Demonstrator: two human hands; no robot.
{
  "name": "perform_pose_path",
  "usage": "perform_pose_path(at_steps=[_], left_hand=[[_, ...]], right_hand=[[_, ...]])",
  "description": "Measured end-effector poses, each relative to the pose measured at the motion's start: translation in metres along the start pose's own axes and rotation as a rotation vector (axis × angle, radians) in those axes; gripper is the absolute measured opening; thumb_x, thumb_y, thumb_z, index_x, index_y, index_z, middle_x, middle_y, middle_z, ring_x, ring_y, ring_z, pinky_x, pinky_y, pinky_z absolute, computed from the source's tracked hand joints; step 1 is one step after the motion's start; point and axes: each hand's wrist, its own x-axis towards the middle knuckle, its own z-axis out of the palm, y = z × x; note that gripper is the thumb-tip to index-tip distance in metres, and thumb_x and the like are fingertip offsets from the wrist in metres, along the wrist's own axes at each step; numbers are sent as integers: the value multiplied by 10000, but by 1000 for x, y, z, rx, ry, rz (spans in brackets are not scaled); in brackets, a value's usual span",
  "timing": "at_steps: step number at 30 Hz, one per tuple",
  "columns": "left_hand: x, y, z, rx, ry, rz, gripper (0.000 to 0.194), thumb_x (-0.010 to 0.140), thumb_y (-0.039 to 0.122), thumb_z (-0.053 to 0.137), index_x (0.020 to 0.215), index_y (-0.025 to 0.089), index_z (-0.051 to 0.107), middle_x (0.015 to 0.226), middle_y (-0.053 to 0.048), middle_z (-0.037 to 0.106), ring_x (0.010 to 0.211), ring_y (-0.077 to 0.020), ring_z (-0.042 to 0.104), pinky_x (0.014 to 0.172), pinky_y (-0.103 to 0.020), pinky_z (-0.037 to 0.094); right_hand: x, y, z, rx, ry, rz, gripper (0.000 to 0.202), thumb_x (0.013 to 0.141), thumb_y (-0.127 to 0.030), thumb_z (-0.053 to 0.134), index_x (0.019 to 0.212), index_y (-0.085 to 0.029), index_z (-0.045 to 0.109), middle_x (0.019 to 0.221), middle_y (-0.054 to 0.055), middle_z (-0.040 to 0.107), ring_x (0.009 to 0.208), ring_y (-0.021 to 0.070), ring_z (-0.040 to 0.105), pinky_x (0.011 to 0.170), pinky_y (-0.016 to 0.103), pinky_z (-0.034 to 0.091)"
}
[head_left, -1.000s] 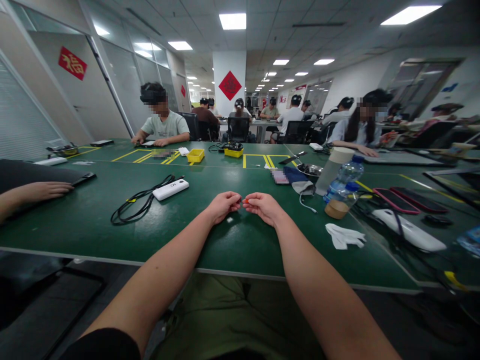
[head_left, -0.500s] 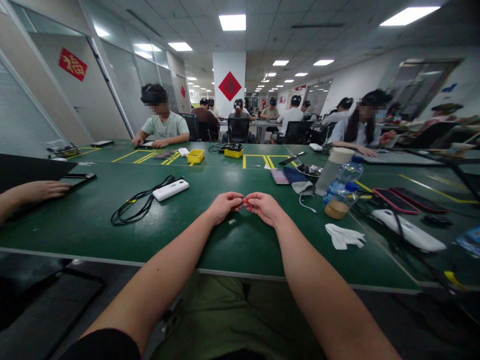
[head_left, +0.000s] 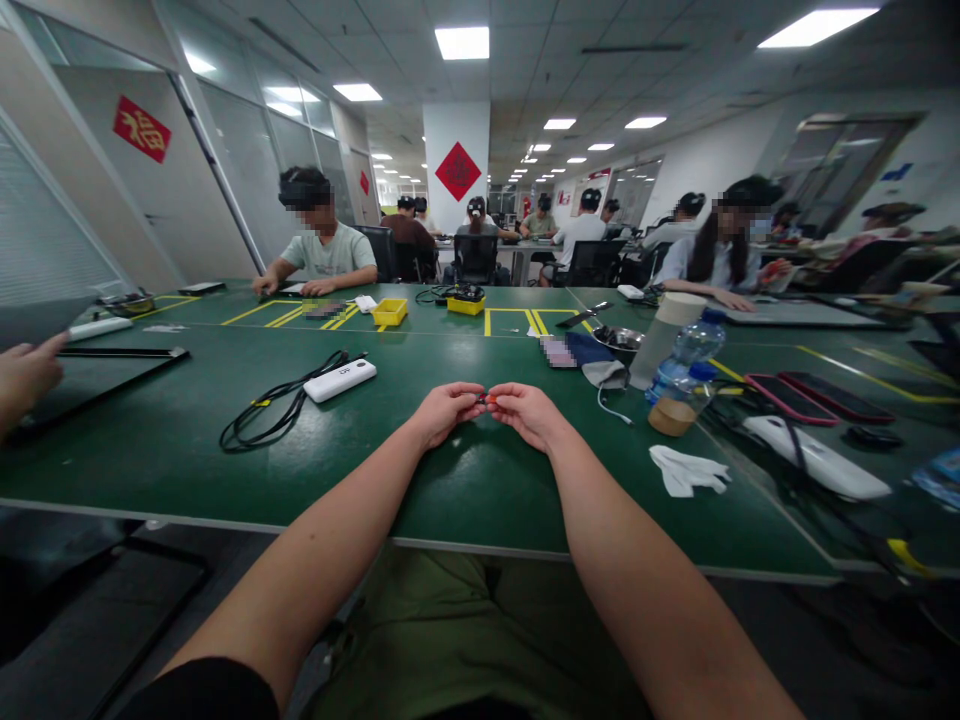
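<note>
Over the green table (head_left: pixel 480 500), my left hand (head_left: pixel 450 412) and my right hand (head_left: pixel 525 412) meet fingertip to fingertip. Both are closed in a pinch around a small red and dark piece (head_left: pixel 490 399). Its red part lies at the right fingertips, while a dark part shows by the left ones. Fingers cover most of it, and it is too small to name. To the left of my hands lie a white power bank (head_left: pixel 341 380) and a coiled black cable (head_left: pixel 262 415). A crumpled white cloth or glove (head_left: pixel 686 470) rests on the right.
Bottles (head_left: pixel 679 400) stand right of my hands near a metal bowl (head_left: pixel 619 342), phones (head_left: pixel 795 398) and another white power bank (head_left: pixel 817 460). Yellow trays (head_left: pixel 391 313) sit farther back. A co-worker's hand (head_left: pixel 26 380) is at the far left; other people sit across the table.
My hands stay nearly in place, with slightly more of the small piece showing between the fingertips. The co-worker's hand at the left has shifted left, and the dark panel by it is raised.
</note>
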Motion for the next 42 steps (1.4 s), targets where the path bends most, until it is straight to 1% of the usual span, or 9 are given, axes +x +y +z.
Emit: perform_pose_path(at_steps=[3, 7, 12, 16, 20, 23, 26, 30, 42], left_hand=[[-1, -1, 1, 19, -37, 2, 210, 734, 76, 656, 942, 87, 626, 947, -138, 678, 831, -166, 676, 772, -259, 539], [2, -3, 1, 186, 6, 12, 232, 736, 111, 648, 966, 97, 620, 802, -89, 675, 673, -118, 645, 680, -244, 526], [5, -5, 0, 693, 203, 218, 236, 772, 164, 577, 995, 128, 644, 782, -60, 663, 655, -128, 605, 686, -275, 504], [3, -7, 4, 1220, 54, 412, 339, 755, 219, 613, 1089, 180, 653, 991, -77, 656, 842, -177, 610, 839, -307, 468], [1, -8, 11, 1453, -59, 459, 255, 764, 177, 574, 990, 188, 691, 933, -72, 647, 877, -190, 598, 863, -306, 447], [1, -8, 10, 1333, -3, 431, 197, 763, 148, 552, 906, 181, 683, 888, -59, 650, 830, -172, 602, 817, -292, 461], [1, -6, 8, 977, 48, 364, 191, 764, 166, 563, 938, 168, 641, 797, -44, 652, 704, -149, 607, 708, -279, 486], [-1, -2, 6, 561, 16, 289, 297, 765, 235, 603, 1053, 162, 610, 726, -23, 637, 617, -129, 594, 624, -260, 482], [2, -4, 3, 269, 45, 277, 260, 657, 226, 722, 868, 136, 599, 779, -25, 634, 663, -98, 577, 677, -253, 484]], right_hand=[[0, 1, 1, -6, -12, -4, 151, 681, -107, 690, 824, -143, 652, 802, 72, 702, 730, 144, 664, 686, 264, 516], [-1, -1, 1, -28, 13, -8, 155, 672, -114, 689, 817, -148, 645, 811, 66, 701, 700, 131, 654, 669, 256, 511], [1, -6, -3, -23, 254, -68, 126, 695, -118, 624, 808, -173, 616, 775, 35, 681, 644, 120, 638, 595, 246, 492], [3, -6, -6, -54, 359, -53, 122, 698, -118, 599, 804, -179, 604, 743, 23, 663, 603, 116, 624, 559, 241, 478], [4, -2, -6, -55, 279, -55, 127, 684, -121, 616, 800, -172, 613, 758, 35, 672, 629, 114, 620, 599, 246, 487], [5, 0, -6, -33, 178, -46, 144, 660, -120, 649, 794, -166, 623, 767, 45, 680, 670, 124, 626, 657, 267, 503], [4, 1, -5, -27, 115, -36, 141, 647, -117, 669, 776, -161, 635, 772, 55, 684, 674, 128, 623, 663, 274, 507], [1, -1, -1, -28, 83, -15, 126, 641, -102, 678, 750, -154, 642, 749, 54, 676, 642, 120, 611, 633, 264, 499], [1, -2, -1, 25, 70, -54, 164, 629, -129, 721, 773, -154, 647, 776, 53, 686, 696, 131, 634, 713, 290, 517]])
